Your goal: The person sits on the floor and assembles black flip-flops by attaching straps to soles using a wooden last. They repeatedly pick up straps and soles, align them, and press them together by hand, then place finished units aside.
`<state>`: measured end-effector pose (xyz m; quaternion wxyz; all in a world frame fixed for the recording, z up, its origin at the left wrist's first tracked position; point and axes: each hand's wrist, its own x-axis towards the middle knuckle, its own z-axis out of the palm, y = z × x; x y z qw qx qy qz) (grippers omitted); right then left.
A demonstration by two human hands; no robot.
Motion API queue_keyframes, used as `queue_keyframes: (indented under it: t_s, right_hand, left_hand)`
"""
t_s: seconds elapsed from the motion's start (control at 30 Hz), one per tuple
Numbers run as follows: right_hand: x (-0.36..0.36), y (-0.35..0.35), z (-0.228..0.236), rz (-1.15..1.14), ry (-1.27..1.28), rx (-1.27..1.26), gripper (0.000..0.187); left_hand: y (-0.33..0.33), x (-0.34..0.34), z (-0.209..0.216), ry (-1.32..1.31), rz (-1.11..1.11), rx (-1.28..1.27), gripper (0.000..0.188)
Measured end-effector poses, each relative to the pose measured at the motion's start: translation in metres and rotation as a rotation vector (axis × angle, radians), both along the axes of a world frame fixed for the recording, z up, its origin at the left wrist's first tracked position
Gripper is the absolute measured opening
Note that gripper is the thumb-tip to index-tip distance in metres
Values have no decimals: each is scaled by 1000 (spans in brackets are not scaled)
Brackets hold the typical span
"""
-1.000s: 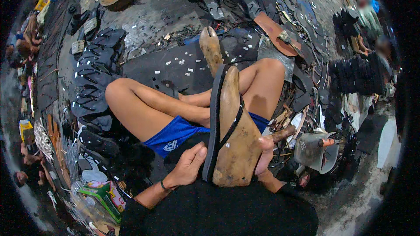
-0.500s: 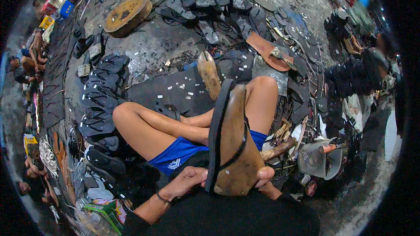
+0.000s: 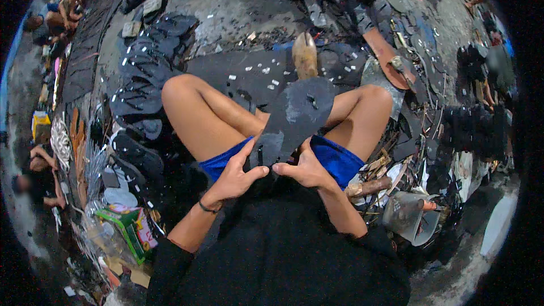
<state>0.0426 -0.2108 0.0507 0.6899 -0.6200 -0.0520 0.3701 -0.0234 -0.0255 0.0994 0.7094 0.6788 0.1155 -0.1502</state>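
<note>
Between my knees a black flip-flop (image 3: pixel 294 116) is tipped so that its flat underside faces up, with pale smears and a small dark spot near the far end. My left hand (image 3: pixel 237 174) grips its near end from the left side, thumb pressed on the sole. My right hand (image 3: pixel 309 169) grips the same end from the right, its thumb almost meeting the left one. The wooden foot-shaped last seen earlier in the flip-flop is hidden from view. Just past the flip-flop's far end, another wooden last (image 3: pixel 306 55) lies on a dark mat (image 3: pixel 218 68).
Black flip-flops (image 3: pixel 150 73) stand in rows at the left, and more footwear (image 3: pixel 311 11) lies at the back. A brown sole-shaped piece (image 3: pixel 385 56) is at the right, above a wooden stick (image 3: pixel 369 187) and a translucent bucket (image 3: pixel 416 221). Other people (image 3: pixel 68 8) sit at far left.
The flip-flop has turned from side-on to underside up, and the last is out of sight. Both hands have shifted to its near end, thumbs on top. My view has also moved.
</note>
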Motion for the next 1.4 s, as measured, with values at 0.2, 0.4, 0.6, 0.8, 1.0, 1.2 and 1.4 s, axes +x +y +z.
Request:
queue_keyframes:
  t_s: [0.2,0.4,0.6,0.8,1.0,1.2,1.4]
  right_hand:
    - [-22,11,-24,-93,-101,-180,97]
    - [-25,4,-24,-26,-63,-118,106]
    - [-23,2,-8,-40,-283,-197,111]
    - [9,-5,72,-231,-107,226,94]
    - [30,17,81,-170,-626,-132,69]
    - [47,-1,93,-64,-349,-107,56]
    - [96,23,-14,-131,-659,-417,48]
  left_hand:
    - [-14,-17,-35,56,64,179,62]
    - [0,-24,-41,237,150,-323,66]
    - [4,-25,-52,303,171,-343,69]
    - [19,43,46,-300,29,-353,104]
    - [7,110,17,-222,354,-775,75]
    - [57,141,46,-154,727,-491,78]
    - [81,126,31,-325,345,-1029,82]
